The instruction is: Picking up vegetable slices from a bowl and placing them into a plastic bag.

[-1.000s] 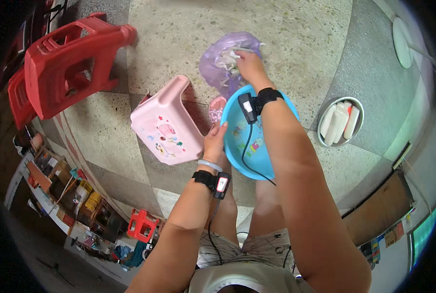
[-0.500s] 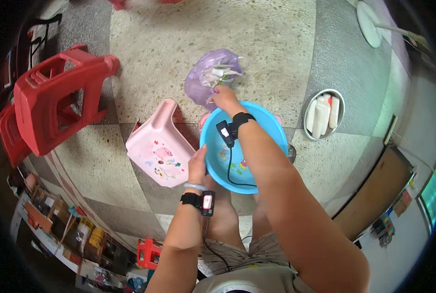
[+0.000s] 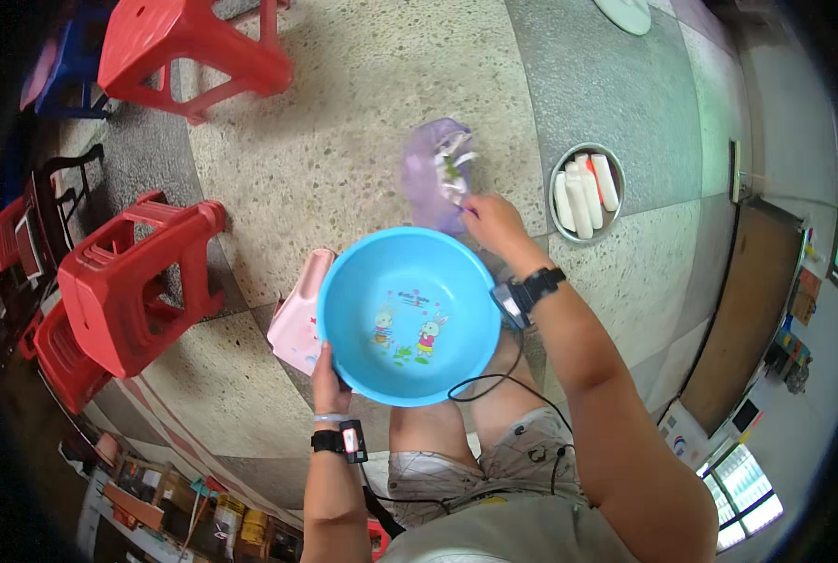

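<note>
A light blue plastic basin (image 3: 409, 324), with cartoon rabbits printed on its inside, is held up in front of my legs. My left hand (image 3: 328, 383) grips its left rim, with the fingers out of sight underneath. Beyond the basin hangs or rests a thin purple plastic bag (image 3: 425, 178), blurred, with white peel-like scraps (image 3: 453, 155) and some green bits in it. My right hand (image 3: 496, 225) pinches the near right edge of this bag. A pink child's stool (image 3: 297, 324) lies behind the basin's left side, partly covered by it.
An oval metal bowl (image 3: 569, 235) on the speckled tile floor holds several long white peeled pieces (image 3: 580, 202) and something orange-red. Red plastic stools (image 3: 128, 281) stand at left and far left (image 3: 180, 47). A brown panel (image 3: 742, 314) is by the right wall.
The basin has come up closer and shifted left, now covering more of the pink stool. My right hand has swung out from over the basin to its far right, still holding the bag.
</note>
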{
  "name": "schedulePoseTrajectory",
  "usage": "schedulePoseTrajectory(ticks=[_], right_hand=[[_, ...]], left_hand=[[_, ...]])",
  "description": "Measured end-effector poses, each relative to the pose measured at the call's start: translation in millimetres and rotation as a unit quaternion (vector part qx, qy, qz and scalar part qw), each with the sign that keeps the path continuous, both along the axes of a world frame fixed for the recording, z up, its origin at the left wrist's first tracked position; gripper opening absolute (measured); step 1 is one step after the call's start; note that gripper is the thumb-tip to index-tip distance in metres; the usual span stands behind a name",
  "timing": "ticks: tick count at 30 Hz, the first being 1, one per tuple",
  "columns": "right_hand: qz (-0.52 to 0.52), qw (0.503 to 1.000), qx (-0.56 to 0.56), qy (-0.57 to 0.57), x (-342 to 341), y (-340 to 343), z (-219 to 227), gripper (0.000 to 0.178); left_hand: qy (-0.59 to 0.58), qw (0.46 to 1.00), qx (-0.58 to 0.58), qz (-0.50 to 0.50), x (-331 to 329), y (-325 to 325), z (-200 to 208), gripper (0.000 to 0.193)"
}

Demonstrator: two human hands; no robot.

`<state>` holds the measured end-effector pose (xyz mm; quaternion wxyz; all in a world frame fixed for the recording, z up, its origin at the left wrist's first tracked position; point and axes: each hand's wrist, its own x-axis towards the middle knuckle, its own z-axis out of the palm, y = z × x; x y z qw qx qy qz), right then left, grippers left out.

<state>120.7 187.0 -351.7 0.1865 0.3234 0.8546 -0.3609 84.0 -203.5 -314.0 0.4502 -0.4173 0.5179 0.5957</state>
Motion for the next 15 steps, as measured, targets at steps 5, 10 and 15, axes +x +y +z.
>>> schedulePoseTrajectory(ticks=[5,10,15], right_hand=[[0.033,0.995,0.075,-0.062,77.6,3.8,-14.7,0.019],[0.003,0.987,0.082,-0.135,169.7,4.1,-62.6,0.018],[0.105,0.963,0.063,-0.242,211.4,-3.1,-78.9,0.022]], left_hand=[[0.059,0.997,-0.023,0.041,-6.6,-21.1,3.9,0.049],[0.080,0.993,-0.007,0.083,-10.7,12.2,-2.1,0.045],[0.113,0.988,-0.018,0.108,-8.8,51.5,14.7,0.044]])
